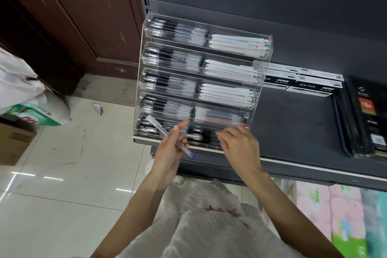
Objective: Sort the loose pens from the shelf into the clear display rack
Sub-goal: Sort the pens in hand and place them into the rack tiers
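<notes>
Your left hand [170, 148] pinches a pen [167, 133] at frame centre, its long axis slanting, blue tip lower right, cap end upper left over the rack [144, 48]; your right hand [238, 144] hovers loosely curled beside it, holding nothing.

The display rack [201, 81] stands on the shelf [293, 132] at its left end, pens lying in its tiers. Boxes [303, 81] lie just right of it, behind. Both hands sit before the lowest tier, the left hand [171, 148] holding a pen [165, 132], the right hand [238, 144] beside it.
</notes>
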A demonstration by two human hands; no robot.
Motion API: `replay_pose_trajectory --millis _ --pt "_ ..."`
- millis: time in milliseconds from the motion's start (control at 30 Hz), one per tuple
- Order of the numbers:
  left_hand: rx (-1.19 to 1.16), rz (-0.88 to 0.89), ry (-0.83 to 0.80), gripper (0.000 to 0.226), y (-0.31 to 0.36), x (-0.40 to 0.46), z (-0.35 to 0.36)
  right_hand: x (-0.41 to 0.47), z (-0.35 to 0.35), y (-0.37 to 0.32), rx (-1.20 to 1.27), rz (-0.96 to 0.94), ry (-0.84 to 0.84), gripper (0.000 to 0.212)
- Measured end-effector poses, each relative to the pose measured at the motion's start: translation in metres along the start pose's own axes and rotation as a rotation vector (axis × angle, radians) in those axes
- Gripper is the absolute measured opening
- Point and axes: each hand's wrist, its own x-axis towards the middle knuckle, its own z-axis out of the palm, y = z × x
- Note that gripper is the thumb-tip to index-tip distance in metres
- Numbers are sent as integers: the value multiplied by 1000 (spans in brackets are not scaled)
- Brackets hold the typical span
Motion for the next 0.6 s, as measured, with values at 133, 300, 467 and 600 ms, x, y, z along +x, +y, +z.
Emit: replay_pose_trajectory --millis 133,300,467,600 --pt "104 52 -44 38 -3 -1 8 8 -25 -37 578 168 -87 23" --pt "309 143 -96 40 -5 -7 17 9 -24 -35 660 230 -105 12" --pt "395 155 60 46 -10 -2 4 -4 -33 28 417 345 92 11" --pt "175 74 211 44 -7 8 -14 -15 -15 40 191 215 120 9"
